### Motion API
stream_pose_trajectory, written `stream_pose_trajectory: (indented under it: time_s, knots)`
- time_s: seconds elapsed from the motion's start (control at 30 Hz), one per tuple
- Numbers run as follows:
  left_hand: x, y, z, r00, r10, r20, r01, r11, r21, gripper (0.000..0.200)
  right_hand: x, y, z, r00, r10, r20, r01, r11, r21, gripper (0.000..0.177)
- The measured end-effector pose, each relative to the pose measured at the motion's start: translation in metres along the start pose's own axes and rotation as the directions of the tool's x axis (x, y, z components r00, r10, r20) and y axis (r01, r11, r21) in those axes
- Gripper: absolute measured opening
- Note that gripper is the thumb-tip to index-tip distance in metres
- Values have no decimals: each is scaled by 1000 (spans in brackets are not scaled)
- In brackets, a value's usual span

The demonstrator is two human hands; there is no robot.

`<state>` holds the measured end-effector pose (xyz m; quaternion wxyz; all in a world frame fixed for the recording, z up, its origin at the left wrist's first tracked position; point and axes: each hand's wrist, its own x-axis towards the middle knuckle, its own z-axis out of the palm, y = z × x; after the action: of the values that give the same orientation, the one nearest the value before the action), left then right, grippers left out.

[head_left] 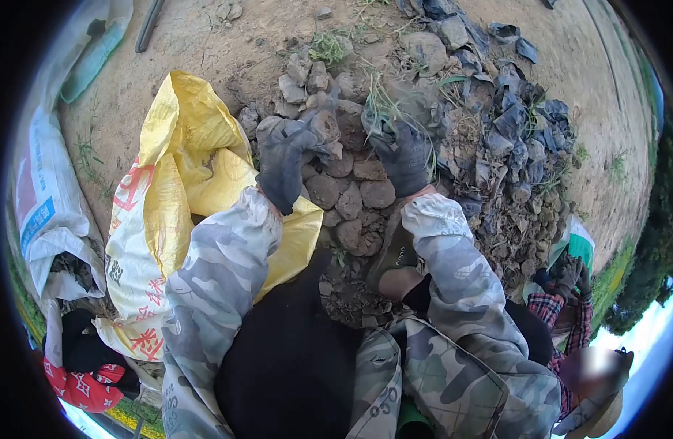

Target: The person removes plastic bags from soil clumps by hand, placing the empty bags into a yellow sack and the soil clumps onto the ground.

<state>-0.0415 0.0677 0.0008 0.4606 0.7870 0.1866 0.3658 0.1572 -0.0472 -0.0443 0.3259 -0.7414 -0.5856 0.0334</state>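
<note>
My left hand (282,164), in a dark glove, is closed around a brown, soil-covered lump (325,130). To its right, my right hand (404,155) is gloved too, its fingers curled at a tuft of green grass (381,104); blur there hides part of the grip. Below and between both hands lies a heap of round, earthy lumps (350,199), which could be tubers or clods. Beside my left forearm stands a yellow and white woven sack (177,183) with red lettering, its mouth gaping toward the heap.
Torn black plastic film (508,121) mixed with soil runs along the right. A white sack (50,197) lies at far left. One person in red (84,388) is at lower left; another in a checked shirt (581,322) is at lower right. My shoe (395,256) borders the heap.
</note>
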Motion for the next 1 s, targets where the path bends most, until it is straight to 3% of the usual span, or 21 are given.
stream_pose_trajectory:
  time_s: [0.03,0.07,0.1,0.17,0.2,0.23,0.27,0.33,0.37,0.43,0.57,0.63,0.8,0.87,0.9,0.93,0.97,1.0]
  knots:
    - [-3,-1,6,1000,3,2,-3,1000,-15,17,-16,-5,-2,997,73,35,-73,997,20,37]
    - [-8,-2,13,917,-398,-24,339,809,-480,15,-30,-7,-5,996,76,38,-76,997,6,37]
    - [-11,-2,19,696,-703,145,492,320,-810,19,-39,-10,-10,993,104,47,-106,993,45,40]
    - [-15,-7,21,660,-736,150,516,299,-803,17,-49,-12,-14,990,124,68,-129,988,81,43]
    - [-18,-14,17,892,-451,-28,372,769,-520,16,-51,-15,-15,964,260,56,-266,942,206,44]
    - [-23,-19,15,998,-60,-37,56,993,-105,14,-52,-17,-15,918,391,62,-389,861,329,44]
    - [-29,-21,15,997,-65,-47,60,993,-104,14,-52,-15,-13,921,384,71,-385,863,327,44]
    - [-27,-10,13,887,-460,37,424,780,-460,14,-45,-7,-10,906,424,-2,-414,886,207,44]
    - [-30,-14,14,887,-461,30,421,780,-464,14,-41,-1,-9,909,417,2,-409,890,204,44]
    - [-33,-20,16,855,-518,36,465,733,-497,15,-21,-1,-10,1000,-13,-21,12,998,-65,37]
    - [-22,-3,15,911,-410,-34,380,870,-316,14,-1,-6,-10,984,129,122,-136,989,52,26]
    - [-9,12,12,577,-808,125,670,379,-639,14,9,-27,-26,943,268,197,-305,933,190,18]
    - [-10,6,12,621,-781,62,611,433,-663,20,-13,-28,-33,985,124,119,-141,979,146,22]
    - [-11,7,12,639,-768,46,581,443,-683,20,-28,-27,-35,857,402,323,-490,830,266,28]
    - [-10,9,11,642,-766,42,617,483,-621,16,-30,-26,-35,855,405,324,-493,828,266,28]
    - [-11,10,10,644,-764,37,650,520,-554,17,-31,-25,-32,805,435,402,-585,475,658,29]
    - [-12,8,11,641,-767,37,653,519,-552,17,-32,-24,-29,767,416,490,-529,-23,848,31]
    - [-15,3,13,616,-786,53,673,491,-553,18,-34,-27,-22,680,484,551,-525,-204,826,31]
